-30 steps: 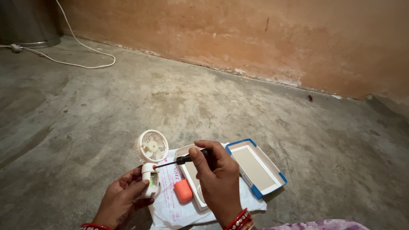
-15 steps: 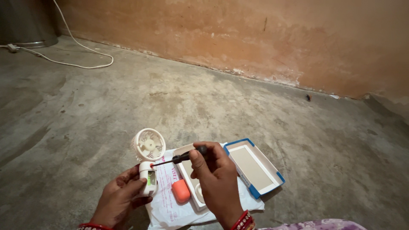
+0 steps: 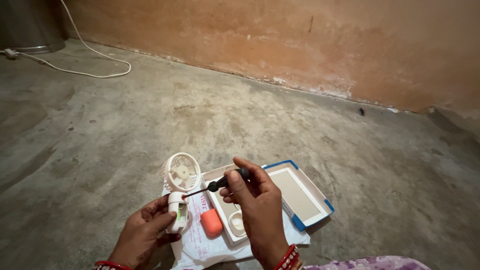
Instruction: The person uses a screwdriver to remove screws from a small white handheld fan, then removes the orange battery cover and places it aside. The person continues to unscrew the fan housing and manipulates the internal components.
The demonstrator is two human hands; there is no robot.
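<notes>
**Screwdriver tip at the fan handle**

The left hand (image 3: 145, 232) grips the small white fan (image 3: 179, 187) by its handle, low over the floor (image 3: 100, 125). The right hand (image 3: 257, 207) pinches a screwdriver (image 3: 220, 185), its tip at the handle's top. An orange cover (image 3: 211, 222) and box tray (image 3: 300, 195) lie just beside; bare concrete stretches to the wall (image 3: 300, 45).

The left hand (image 3: 145, 232) sits low with fingers curled shut in a grip, while the right hand (image 3: 257, 210), wrist bangled, is raised, fingertips (image 3: 231, 176) pinched together.
</notes>
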